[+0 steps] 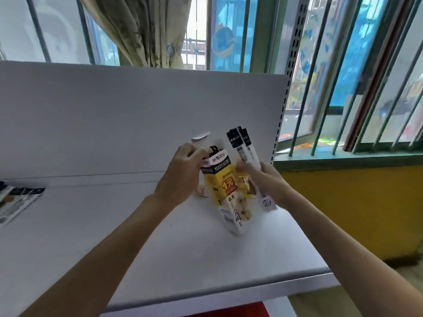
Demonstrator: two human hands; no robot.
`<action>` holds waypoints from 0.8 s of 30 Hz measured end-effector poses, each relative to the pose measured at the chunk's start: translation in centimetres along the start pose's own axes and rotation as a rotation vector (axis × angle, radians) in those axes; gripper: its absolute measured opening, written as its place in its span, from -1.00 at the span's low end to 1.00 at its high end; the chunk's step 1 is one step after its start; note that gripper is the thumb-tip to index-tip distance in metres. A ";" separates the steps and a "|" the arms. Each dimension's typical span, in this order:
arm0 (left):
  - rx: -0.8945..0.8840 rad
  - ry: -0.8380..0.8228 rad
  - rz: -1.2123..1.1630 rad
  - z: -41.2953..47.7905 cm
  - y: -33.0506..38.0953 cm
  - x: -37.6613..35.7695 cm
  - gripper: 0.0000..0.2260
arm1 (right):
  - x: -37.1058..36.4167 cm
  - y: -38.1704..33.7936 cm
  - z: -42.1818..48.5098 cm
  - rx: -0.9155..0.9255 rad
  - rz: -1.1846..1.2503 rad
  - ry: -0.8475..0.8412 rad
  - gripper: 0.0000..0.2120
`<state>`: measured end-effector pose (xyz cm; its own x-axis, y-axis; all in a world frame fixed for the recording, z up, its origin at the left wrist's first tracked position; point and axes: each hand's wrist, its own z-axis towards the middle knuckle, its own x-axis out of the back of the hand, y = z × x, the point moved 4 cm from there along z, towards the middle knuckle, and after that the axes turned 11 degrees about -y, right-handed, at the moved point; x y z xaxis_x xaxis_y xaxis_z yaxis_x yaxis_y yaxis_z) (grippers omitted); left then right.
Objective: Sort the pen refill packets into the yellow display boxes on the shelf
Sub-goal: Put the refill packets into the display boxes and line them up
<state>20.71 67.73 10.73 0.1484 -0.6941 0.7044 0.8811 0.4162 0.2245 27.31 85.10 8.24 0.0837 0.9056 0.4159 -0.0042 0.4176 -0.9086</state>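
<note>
White shelf before barred window: 1 yellow display box, tilted, my left hand gripping its top, likely to steady it; just right of the box, my right hand pinches pen refill packets, ready for loading.

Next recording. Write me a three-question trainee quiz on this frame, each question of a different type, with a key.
1. True or false: the left hand grips the yellow display box near its top.
2. What does the right hand hold? A) pen refill packets B) scissors C) nothing
3. Fill in: the spare packets lie flat at the far ____ end of the shelf.

Key: 1 true; 2 A; 3 left.
</note>
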 end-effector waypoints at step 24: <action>0.192 -0.180 -0.317 1.7 3.9 -1.8 -0.75 | 2.9 -10.1 -0.7 0.424 -0.144 0.478 -0.80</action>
<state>23.09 71.57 11.50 -0.2129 -0.6990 0.6827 0.7679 0.3123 0.5592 28.33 83.49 18.59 0.5461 0.7465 0.3802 -0.3445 0.6138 -0.7103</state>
